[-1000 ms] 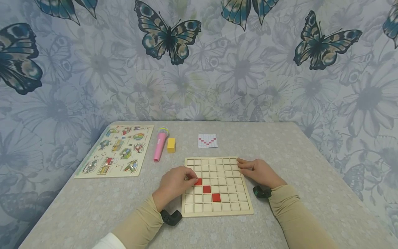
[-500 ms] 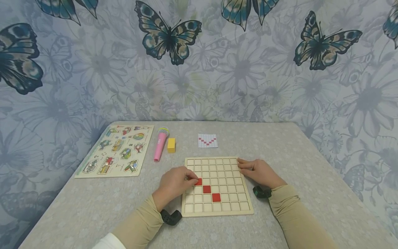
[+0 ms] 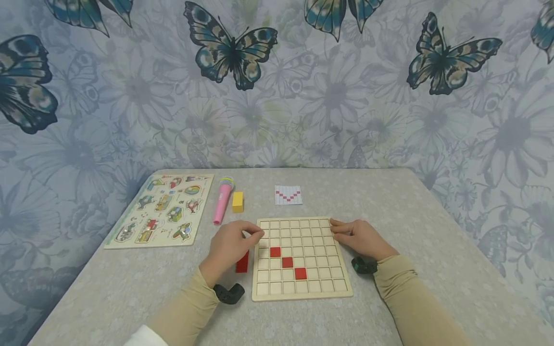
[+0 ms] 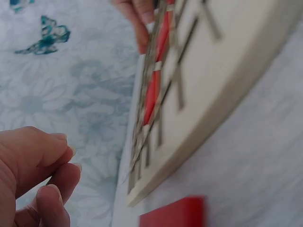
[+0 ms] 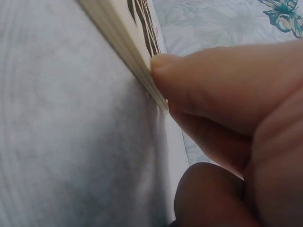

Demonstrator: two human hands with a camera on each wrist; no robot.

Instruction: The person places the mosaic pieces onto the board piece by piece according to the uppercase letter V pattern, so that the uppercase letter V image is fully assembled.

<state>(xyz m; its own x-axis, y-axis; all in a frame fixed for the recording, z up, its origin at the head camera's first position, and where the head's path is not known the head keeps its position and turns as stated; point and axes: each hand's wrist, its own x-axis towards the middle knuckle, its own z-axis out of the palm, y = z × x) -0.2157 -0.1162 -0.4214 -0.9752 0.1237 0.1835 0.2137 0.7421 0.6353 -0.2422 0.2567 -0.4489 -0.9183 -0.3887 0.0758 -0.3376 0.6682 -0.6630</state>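
In the head view a pale wooden grid board (image 3: pixel 320 288) lies on the table. Three red square tiles (image 3: pixel 287 262) sit in its cells along a diagonal. My left hand (image 3: pixel 229 247) hovers by the board's left edge, fingers loosely curled. The left wrist view shows no object between the left hand's fingertips (image 4: pixel 59 142). Just below that hand is a red block (image 3: pixel 242 262), partly hidden by it, left of the board. At the board's upper right edge my right hand (image 3: pixel 365 239) touches the rim with its thumb and fingers (image 5: pixel 199 82).
A small card (image 3: pixel 288 195) with a pink V pattern on a grid lies behind the board. A yellow block (image 3: pixel 238 202) and a pink toy microphone (image 3: pixel 222 202) stand to its left. Farther left lies a picture puzzle board (image 3: pixel 162 209).
My left hand has lifted off the leftmost red tile and moved left and away from me, uncovering that tile and the red block. The right hand stays at the board's edge.
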